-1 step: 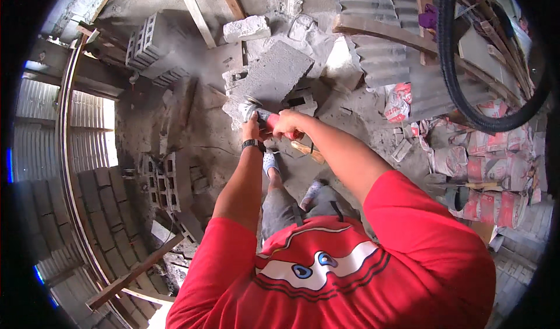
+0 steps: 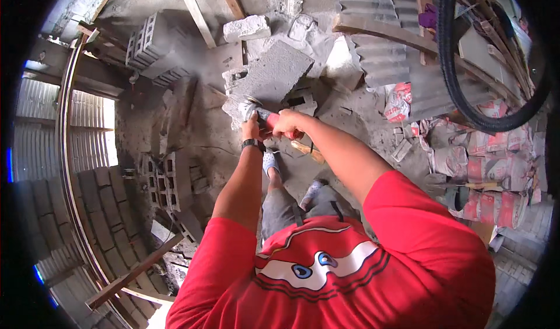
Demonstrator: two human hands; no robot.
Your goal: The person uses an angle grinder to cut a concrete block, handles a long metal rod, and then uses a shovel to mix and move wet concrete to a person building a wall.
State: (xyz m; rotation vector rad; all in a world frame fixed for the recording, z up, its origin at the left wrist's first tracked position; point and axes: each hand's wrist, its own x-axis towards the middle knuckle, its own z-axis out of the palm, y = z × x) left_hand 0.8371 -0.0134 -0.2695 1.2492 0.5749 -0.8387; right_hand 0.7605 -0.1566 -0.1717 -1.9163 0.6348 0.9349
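Note:
Both hands are on a red-and-grey angle grinder point(image 2: 270, 119). My left hand point(image 2: 251, 130), below a dark wristwatch point(image 2: 253, 144), grips it close to the head. My right hand point(image 2: 289, 123) is wrapped round the rear of its red body. The grinder's disc lies against or just over the near left corner of a grey concrete block point(image 2: 271, 72); the exact contact is too small to tell. That block lies tilted on other broken block pieces. Beneath my right forearm, a yellowish wooden-looking piece point(image 2: 308, 151) lies on the floor.
Hollow blocks point(image 2: 146, 46) are stacked at the far left, with another hollow block point(image 2: 166, 180) nearer. Corrugated sheets point(image 2: 379, 49) and a long board point(image 2: 396, 32) lie far right. A thick black hose point(image 2: 452, 66) hangs close by. Red-and-white sacks point(image 2: 496, 165) lie at right. My feet stand near the rubble.

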